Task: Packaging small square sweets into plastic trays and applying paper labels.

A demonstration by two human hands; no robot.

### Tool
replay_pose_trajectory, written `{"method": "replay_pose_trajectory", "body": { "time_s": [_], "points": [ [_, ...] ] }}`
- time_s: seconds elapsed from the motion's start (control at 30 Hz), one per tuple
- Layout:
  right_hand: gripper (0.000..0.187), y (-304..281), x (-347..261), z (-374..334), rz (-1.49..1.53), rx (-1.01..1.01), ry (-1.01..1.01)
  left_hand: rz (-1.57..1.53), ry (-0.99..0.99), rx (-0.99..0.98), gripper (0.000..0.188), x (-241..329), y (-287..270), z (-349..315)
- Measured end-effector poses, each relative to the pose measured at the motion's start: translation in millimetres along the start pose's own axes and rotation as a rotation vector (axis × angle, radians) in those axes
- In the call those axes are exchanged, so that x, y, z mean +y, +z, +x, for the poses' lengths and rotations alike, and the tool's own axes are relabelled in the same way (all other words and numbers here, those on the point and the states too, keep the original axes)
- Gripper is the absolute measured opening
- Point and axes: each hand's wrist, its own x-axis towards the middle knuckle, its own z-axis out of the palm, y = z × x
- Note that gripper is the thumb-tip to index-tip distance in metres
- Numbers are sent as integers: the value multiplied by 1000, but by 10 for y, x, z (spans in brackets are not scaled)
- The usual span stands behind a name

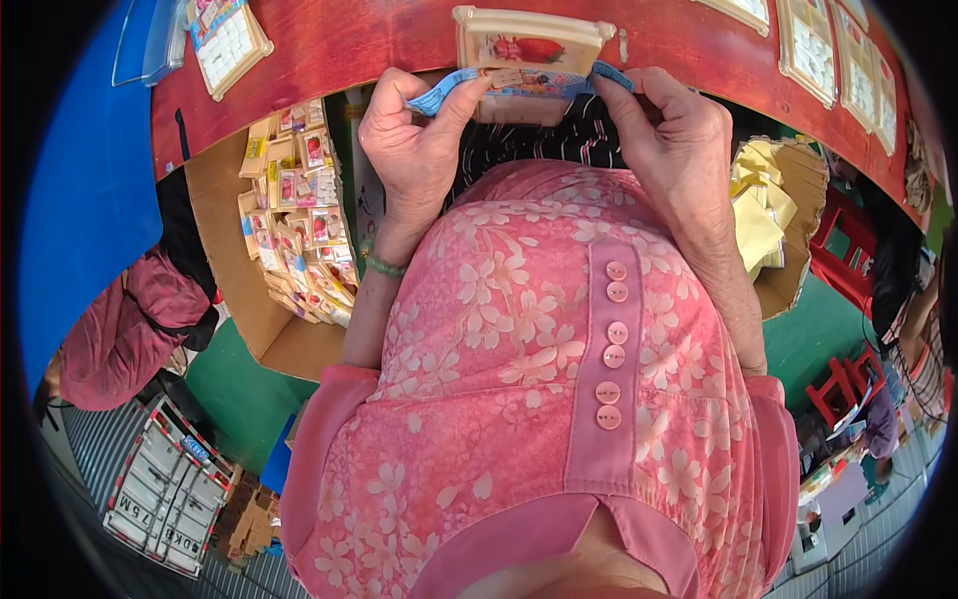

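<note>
At the red table's near edge, a cream plastic box (534, 50) with a strawberry picture on its face stands before me. Across its lower front runs a blue printed band (444, 92), its two ends sticking out to the sides. My left hand (409, 140) pinches the left end between thumb and fingers. The other end is in the closed fingers of my right hand (679, 130). Whether the band passes behind the box is hidden.
On the red table (359, 35) lie a box of white pieces (228, 50) at left and several similar boxes (806, 50) at right. A cardboard carton (228, 200) of small packages stands left; another carton (803, 215) with yellow sheets (763, 205) stands right. Red stools (846, 255) are beyond.
</note>
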Motion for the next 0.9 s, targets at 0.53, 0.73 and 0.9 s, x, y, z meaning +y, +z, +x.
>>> {"method": "replay_pose_trajectory", "body": {
  "time_s": [0.53, 0.73, 0.9],
  "points": [
    [20, -111, 266, -16, 785, -406, 328, -653, -387, -247, 18, 252, -22, -9],
    [16, 17, 456, -95, 1270, -619, 354, -846, -643, -356, 21, 297, 148, -43],
    [20, 22, 492, -136, 1482, -725, 293, -895, -720, -425, 25, 240, 224, -77]
  ]
}}
